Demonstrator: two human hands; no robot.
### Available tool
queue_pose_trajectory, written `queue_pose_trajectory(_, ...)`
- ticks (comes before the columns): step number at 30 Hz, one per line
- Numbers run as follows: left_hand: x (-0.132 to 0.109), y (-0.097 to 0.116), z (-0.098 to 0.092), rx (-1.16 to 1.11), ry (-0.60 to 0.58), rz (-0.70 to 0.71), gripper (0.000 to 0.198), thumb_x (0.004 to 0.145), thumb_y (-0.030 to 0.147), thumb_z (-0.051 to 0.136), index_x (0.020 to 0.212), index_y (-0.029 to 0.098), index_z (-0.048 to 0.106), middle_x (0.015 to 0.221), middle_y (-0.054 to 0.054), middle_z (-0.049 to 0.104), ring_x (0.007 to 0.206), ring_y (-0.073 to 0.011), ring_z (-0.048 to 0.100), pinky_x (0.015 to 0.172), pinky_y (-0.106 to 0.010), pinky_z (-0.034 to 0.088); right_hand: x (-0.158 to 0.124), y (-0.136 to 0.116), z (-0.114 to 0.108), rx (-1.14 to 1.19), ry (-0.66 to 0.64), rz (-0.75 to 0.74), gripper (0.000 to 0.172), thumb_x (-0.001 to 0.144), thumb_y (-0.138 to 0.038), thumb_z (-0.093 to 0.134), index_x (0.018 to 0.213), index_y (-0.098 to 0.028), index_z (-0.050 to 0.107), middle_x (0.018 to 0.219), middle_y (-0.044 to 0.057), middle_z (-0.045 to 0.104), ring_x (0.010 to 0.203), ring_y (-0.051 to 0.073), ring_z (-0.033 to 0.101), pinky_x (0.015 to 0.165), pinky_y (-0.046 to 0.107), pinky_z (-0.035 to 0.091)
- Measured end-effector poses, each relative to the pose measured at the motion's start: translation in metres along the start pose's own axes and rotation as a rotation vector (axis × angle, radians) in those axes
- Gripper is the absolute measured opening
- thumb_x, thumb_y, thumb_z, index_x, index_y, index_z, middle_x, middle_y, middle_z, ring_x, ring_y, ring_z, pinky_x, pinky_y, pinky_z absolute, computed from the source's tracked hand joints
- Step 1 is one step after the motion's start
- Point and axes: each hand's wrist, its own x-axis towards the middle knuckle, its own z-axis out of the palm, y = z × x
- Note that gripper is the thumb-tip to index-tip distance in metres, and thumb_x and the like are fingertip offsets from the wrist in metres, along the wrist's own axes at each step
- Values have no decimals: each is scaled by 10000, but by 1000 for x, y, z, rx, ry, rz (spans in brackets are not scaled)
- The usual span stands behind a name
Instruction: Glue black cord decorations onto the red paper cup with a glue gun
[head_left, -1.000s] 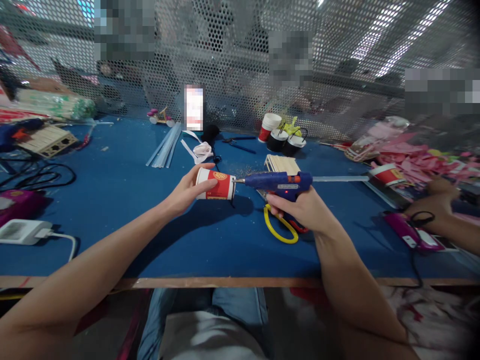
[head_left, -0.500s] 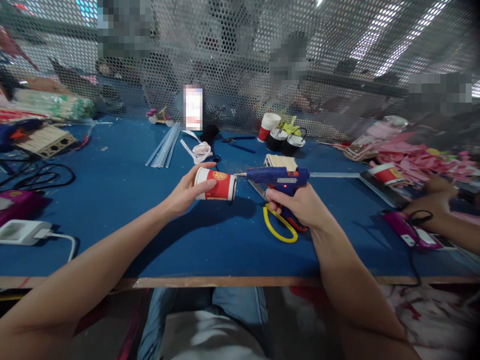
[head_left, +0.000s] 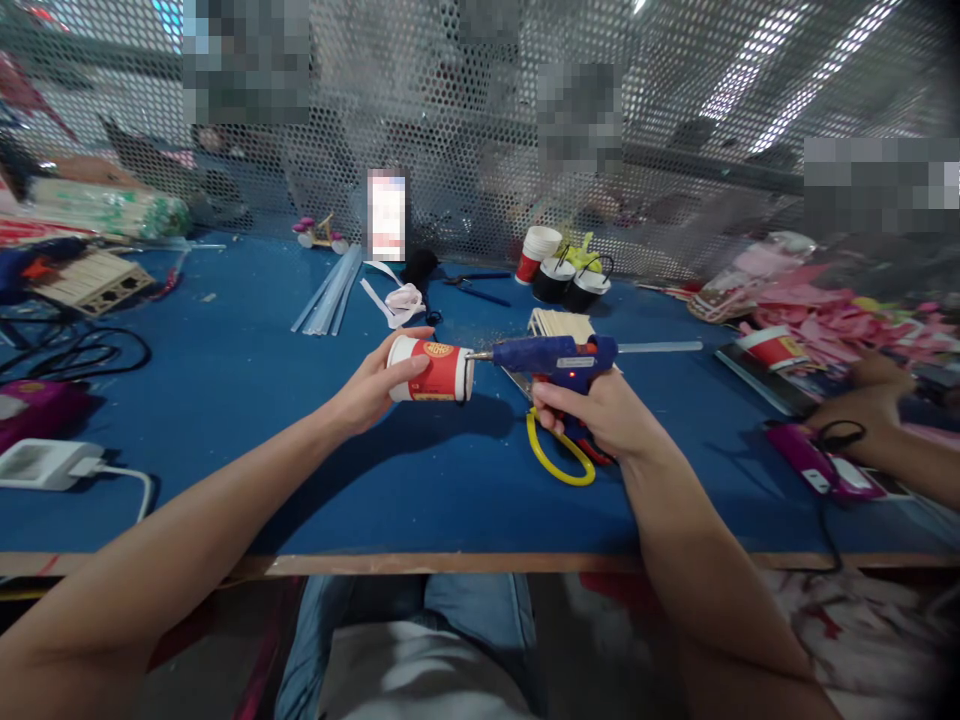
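My left hand (head_left: 371, 388) grips a red and white paper cup (head_left: 431, 369) held on its side above the blue table (head_left: 247, 400), with the cup's base turned to the right. My right hand (head_left: 600, 412) is closed round the handle of a blue glue gun (head_left: 553, 355). A clear glue stick (head_left: 660, 347) pokes out of the gun's back. The metal nozzle touches the upper rim of the cup's base. Yellow-handled scissors (head_left: 553, 458) lie on the table just below my right hand.
A stack of wooden sticks (head_left: 561, 324) lies behind the gun. Paper cups (head_left: 562, 270), clear glue sticks (head_left: 330, 290) and white ribbon (head_left: 401, 298) sit further back before a perforated metal screen (head_left: 465, 120). Another person's hand (head_left: 870, 405) rests at right near a magenta tool (head_left: 814, 462).
The glue gun has shifted left and its nozzle now meets the cup's base rim. The cup has turned slightly in my left hand.
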Motion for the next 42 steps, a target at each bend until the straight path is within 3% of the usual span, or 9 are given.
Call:
queue_pose_trajectory(7,1,-3,-3,-2,-16,3,499,672,326,712,1125,203,543,913,-36,610,734,-130,576,654,-245,469,2,4,1,40,62,-31,192,781,-354,620,783,-168,574,599,-2,588,527,106,551,446,210,438)
queue_pose_trajectory(14,0,-2,-2,11,-9,6,500,679,334,703,1131,198,539,927,-45,610,737,-134,581,644,-241,469,-2,-2,0,-7,-12,7,222,779,-367,614,735,-152,576,564,-2,578,478,90,520,434,210,427)
queue_pose_trajectory(26,1,-4,-4,7,-54,30,494,695,322,690,1149,215,528,929,-33,602,736,-126,582,653,-231,482,4,1,1,72,76,7,201,766,-358,633,774,-166,578,608,-4,590,528,99,554,437,196,431)
queue_pose_trajectory(33,0,-4,-4,23,-43,30,486,706,326,684,1150,208,525,924,-37,597,741,-122,577,644,-221,477,-1,-3,2,11,-14,11,220,767,-362,627,725,-151,581,556,-5,572,474,90,522,426,207,429)
queue_pose_trajectory(42,1,-5,-4,25,-41,34,490,692,317,690,1143,210,533,897,-31,593,716,-119,571,632,-222,475,1,0,0,-8,77,-7,235,758,-390,628,777,-160,585,576,2,596,488,100,540,441,216,445)
